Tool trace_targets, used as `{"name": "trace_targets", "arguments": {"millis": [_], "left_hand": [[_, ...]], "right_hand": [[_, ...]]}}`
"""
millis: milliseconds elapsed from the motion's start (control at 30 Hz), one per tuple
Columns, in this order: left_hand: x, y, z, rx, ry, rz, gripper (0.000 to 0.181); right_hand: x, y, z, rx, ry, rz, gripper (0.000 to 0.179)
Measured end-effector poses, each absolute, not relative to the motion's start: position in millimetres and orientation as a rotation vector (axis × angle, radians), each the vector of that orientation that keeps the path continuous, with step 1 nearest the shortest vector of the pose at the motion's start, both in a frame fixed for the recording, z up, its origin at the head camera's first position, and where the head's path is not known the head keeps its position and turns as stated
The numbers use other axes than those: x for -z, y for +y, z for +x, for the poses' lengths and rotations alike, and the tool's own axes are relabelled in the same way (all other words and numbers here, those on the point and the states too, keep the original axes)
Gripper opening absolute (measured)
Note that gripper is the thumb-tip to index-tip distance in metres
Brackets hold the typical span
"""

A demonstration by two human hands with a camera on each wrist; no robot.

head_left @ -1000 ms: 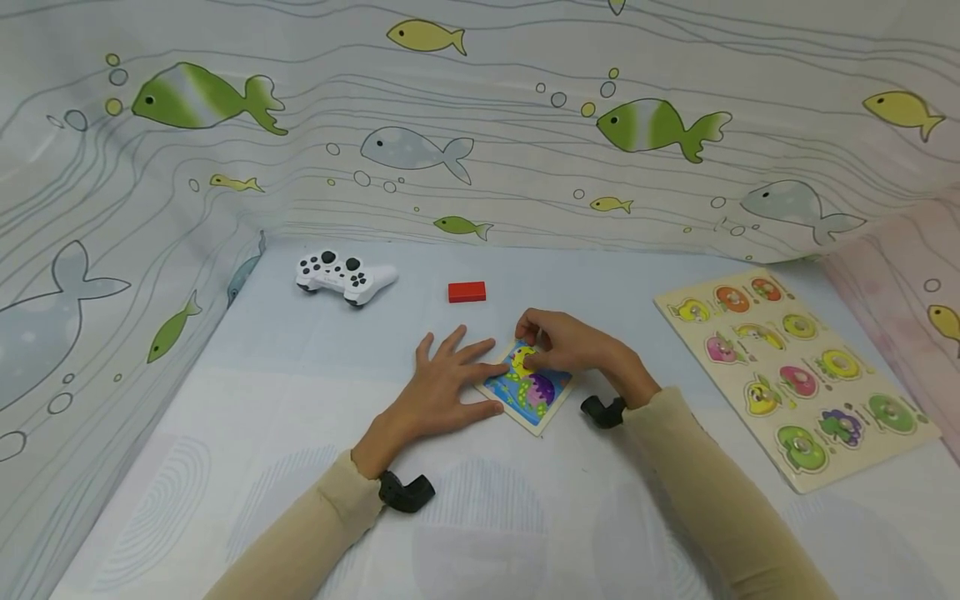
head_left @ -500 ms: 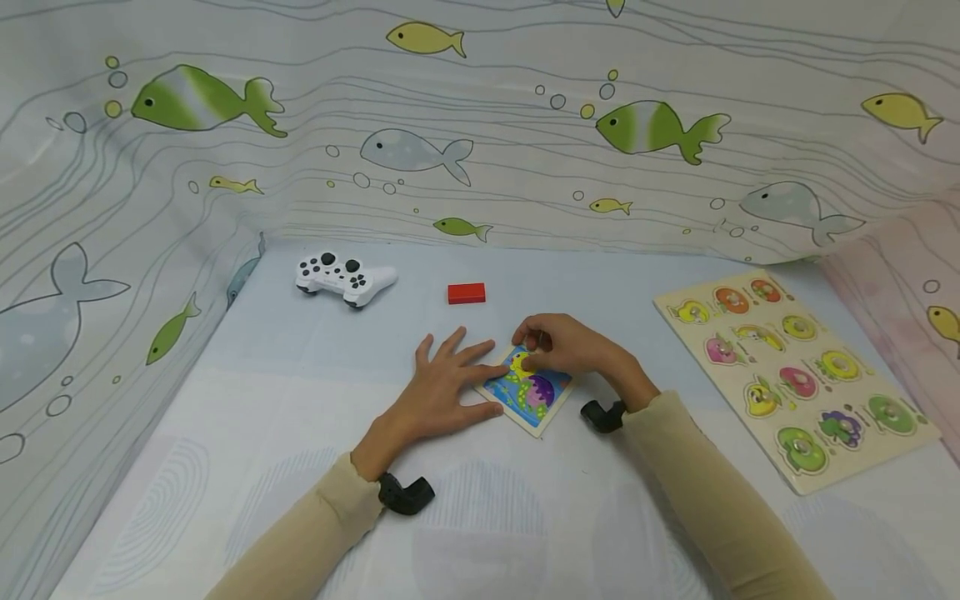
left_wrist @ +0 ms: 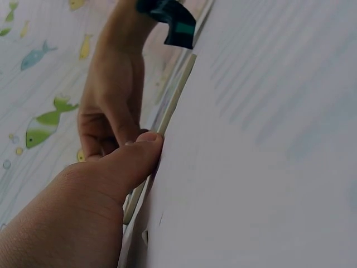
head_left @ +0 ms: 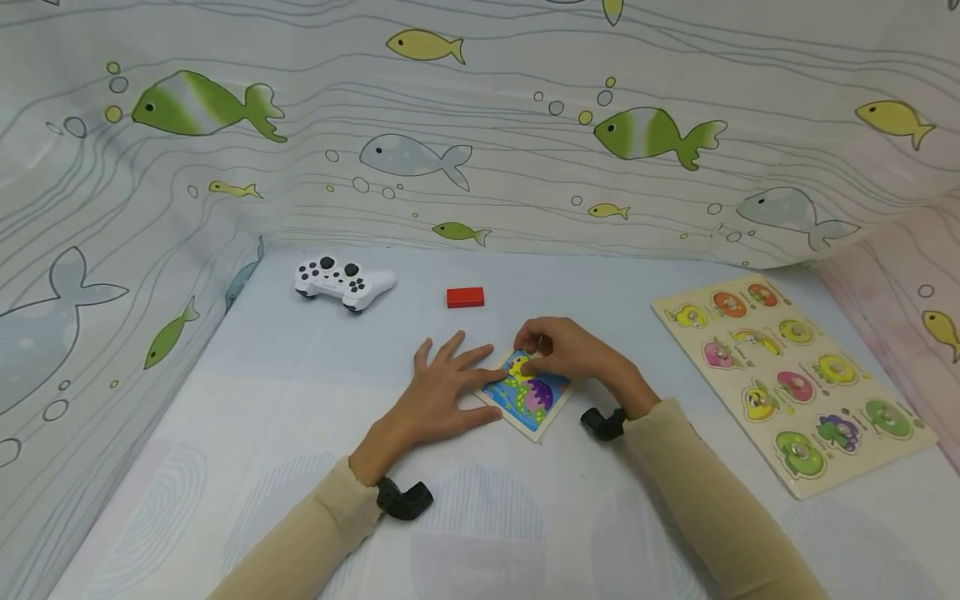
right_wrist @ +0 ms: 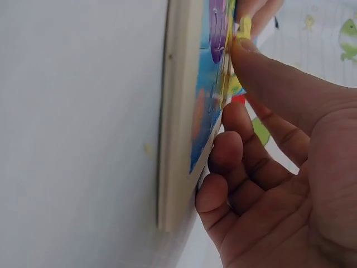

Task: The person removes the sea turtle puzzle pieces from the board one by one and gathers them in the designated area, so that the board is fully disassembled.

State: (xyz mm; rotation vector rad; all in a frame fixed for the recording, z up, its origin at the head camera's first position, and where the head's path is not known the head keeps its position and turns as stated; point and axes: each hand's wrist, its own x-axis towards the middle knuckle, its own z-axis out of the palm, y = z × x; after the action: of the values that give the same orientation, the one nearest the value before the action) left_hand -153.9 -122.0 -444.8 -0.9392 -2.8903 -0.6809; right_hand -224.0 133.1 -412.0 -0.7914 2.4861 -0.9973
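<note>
A small square jigsaw puzzle (head_left: pixel 536 400) with a blue, yellow and purple cartoon picture lies flat on the table, one corner toward me. My left hand (head_left: pixel 442 392) has its fingers spread, the index fingertip over the picture and the thumb along the left edge. In the left wrist view that thumb (left_wrist: pixel 146 138) touches the puzzle's pale edge. From the right, my right hand (head_left: pixel 577 350) pinches a yellow puzzle piece (right_wrist: pixel 244 28) that stands up from the picture. Its other fingers (right_wrist: pixel 226 153) curl at the far right edge, seen in the right wrist view.
A red block (head_left: pixel 466 297) lies beyond the puzzle, and a white game controller (head_left: pixel 343 284) sits at the back left. At the right is a wooden fruit peg board (head_left: pixel 772 446). Fish-printed cloth (head_left: pixel 525 192) rises at the back and sides.
The view has tilted up slightly, so everything sits a little lower in it. Both hands keep nearly the same place on the puzzle.
</note>
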Motion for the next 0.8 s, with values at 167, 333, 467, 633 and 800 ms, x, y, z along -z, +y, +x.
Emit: {"name": "trace_targets", "arguments": {"millis": [167,333,467,633,800], "left_hand": [[445.3,-122.7,-154.0,0.684,-2.898,-0.931,0.054],[446.7,-122.4,-153.8,0.694,-2.894,-0.933,0.054],[447.5,-122.2,-153.4,0.696,-2.889,-0.935,0.054],[446.8,-121.8,-152.9,0.705,-2.892,-0.928,0.055],[445.3,-121.7,-152.0,0.704,-2.902,-0.927,0.056]], "right_hand": [[412.6,136.3,-223.6,1.062,2.442,-0.77,0.017],[414.5,140.8,-224.6,1.16,2.38,-0.763,0.013],[416.4,145.0,-226.4,1.235,2.319,-0.739,0.012],[418.9,151.8,-232.1,1.302,2.317,-0.655,0.013],[419.9,161.4,-243.5,1.326,2.394,-0.557,0.016]]}}
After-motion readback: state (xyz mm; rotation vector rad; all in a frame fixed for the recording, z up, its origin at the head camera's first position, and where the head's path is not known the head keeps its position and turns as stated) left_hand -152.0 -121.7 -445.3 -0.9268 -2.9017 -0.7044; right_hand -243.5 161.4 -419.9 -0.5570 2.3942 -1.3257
